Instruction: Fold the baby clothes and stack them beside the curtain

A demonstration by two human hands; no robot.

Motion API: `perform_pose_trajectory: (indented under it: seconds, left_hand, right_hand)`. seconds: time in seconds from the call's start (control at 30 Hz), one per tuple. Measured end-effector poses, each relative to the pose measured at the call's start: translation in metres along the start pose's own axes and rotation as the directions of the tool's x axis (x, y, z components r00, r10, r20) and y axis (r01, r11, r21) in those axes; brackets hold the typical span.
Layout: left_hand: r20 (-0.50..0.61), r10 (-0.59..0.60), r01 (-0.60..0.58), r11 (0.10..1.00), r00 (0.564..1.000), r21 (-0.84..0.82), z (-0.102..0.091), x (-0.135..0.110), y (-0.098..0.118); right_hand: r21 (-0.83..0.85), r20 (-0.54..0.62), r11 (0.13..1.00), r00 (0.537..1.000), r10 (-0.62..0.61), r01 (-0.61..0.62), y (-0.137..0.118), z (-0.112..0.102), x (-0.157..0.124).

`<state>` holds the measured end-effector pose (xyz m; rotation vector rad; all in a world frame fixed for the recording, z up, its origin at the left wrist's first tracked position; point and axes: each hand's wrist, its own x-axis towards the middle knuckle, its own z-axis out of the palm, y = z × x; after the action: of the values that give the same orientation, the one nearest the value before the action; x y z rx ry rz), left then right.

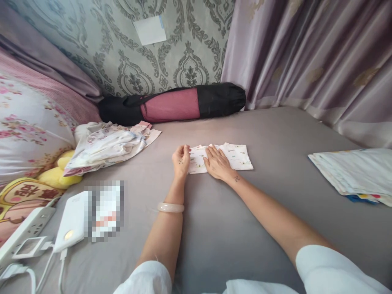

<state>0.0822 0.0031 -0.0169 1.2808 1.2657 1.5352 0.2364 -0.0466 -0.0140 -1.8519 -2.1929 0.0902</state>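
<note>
A small white garment (239, 157) with a tiny scattered print lies folded into a flat rectangle on the grey bed sheet. My right hand (218, 163) rests palm down on its middle, fingers stretched out and touching the cloth. At the garment's left end is my left hand (181, 161), its fingers curled in; whether they pinch the cloth edge is hidden. A pale bangle (170, 208) circles my left wrist.
Rumpled baby clothes (107, 143) lie to the left, and a folded stack of cloths (355, 167) to the right. A power strip (33, 226), white power bank (72, 220) and cables occupy the near left. Against the wall lies a long black-and-pink bag (171, 105).
</note>
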Motion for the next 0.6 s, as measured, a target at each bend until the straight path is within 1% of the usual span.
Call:
perform_pose_trajectory:
  seconds: [0.17,0.27,0.4,0.47,0.53,0.6]
  left_hand:
    - [0.105,0.060,-0.072,0.991,0.993,0.115,0.006,-0.006,-0.002]
    - [0.196,0.118,-0.156,0.968,0.974,0.194,0.011,-0.013,0.000]
    - [0.323,0.203,-0.284,0.932,0.924,0.226,0.017,-0.019,0.001]
    - [0.395,0.231,-0.342,0.909,0.889,0.240,0.019,-0.021,-0.002]
    - [0.476,0.244,-0.416,0.859,0.845,0.299,0.021,-0.022,-0.008]
    - [0.533,0.232,-0.478,0.789,0.814,0.387,0.023,-0.024,-0.013]
  right_hand:
    - [0.027,-0.030,1.000,1.000,-0.004,0.005,0.000,0.004,-0.001]
    - [0.059,-0.035,0.998,0.999,0.000,0.002,0.003,0.002,0.000]
    - [0.063,-0.095,0.995,0.992,0.087,-0.081,0.012,-0.003,0.000]
    - [0.047,-0.111,0.990,0.985,0.134,-0.129,0.017,-0.004,-0.001]
    - [0.035,-0.086,0.986,0.983,0.163,-0.160,0.022,-0.004,-0.002]
    - [0.029,-0.050,0.984,0.983,0.175,-0.174,0.024,-0.003,-0.003]
